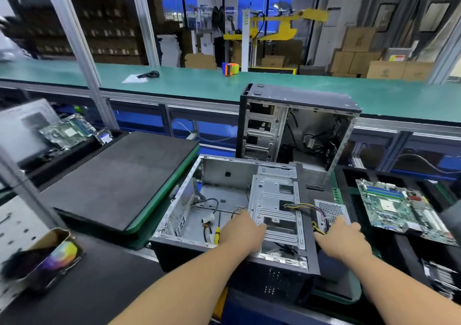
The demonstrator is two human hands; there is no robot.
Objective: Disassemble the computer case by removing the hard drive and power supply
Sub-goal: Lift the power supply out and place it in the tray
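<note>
On the factory bench the open computer case [224, 215] lies flat, the left hand [243, 230] resting on its drive cage – the right hand [343, 233] seemingly gripping the boxy, heavy power supply [330, 211] beside its wires – best held by its rigid sides.

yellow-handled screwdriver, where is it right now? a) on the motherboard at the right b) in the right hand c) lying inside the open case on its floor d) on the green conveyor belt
c: the yellow-handled screwdriver lies on the floor of the open case, just left of the left hand, and neither hand grips it.
</note>
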